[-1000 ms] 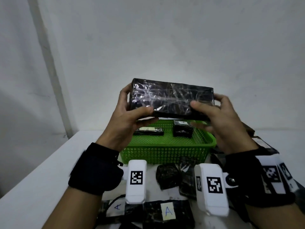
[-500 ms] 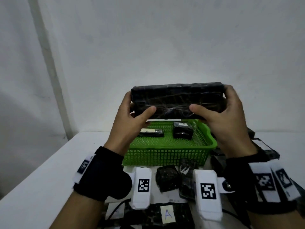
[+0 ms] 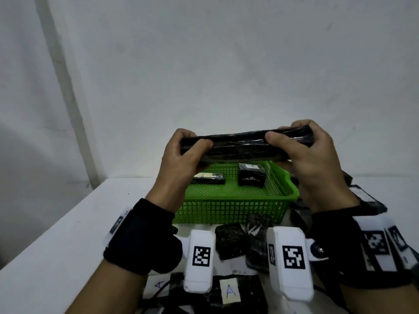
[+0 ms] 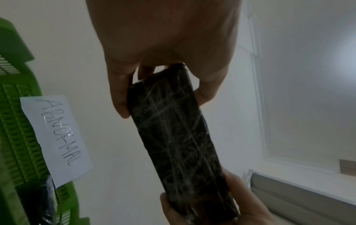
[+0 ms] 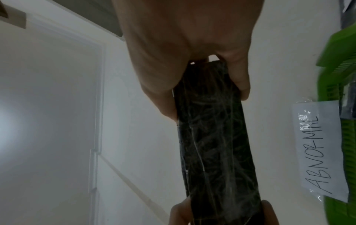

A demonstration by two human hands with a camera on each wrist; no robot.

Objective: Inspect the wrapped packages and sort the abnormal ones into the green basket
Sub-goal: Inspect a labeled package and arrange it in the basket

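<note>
A person holds a long black wrapped package (image 3: 244, 145) in the air with both hands, above and just in front of a green basket (image 3: 231, 207) that sits on a white counter (image 3: 56, 241). The left hand (image 3: 181, 159) grips the package's left end, thumb pressed on the near side and fingers curled behind it; the right hand (image 3: 310, 159) grips the right end the same way. A second ago the package's broad, shiny face was turned toward the camera; it has since been rotated so that only its narrow long edge faces the viewer, lying level between the hands. The wrist views show the plastic film stretched in crossing creases over the dark surface, with no obvious tear or label on the sides in view, though the picture is soft. This turning suggests the inspection is under way, side by side, and the sorting decision is not yet made. The basket carries a paper sign (image 4: 55, 140) reading "ABNORMAL" on its far wall and already holds two small black packages (image 3: 251, 175), each with a pale label. More black packages (image 3: 230, 240) lie on the counter just in front of the basket, and two nearer ones bear notes marked "A" (image 3: 230, 291).
</note>
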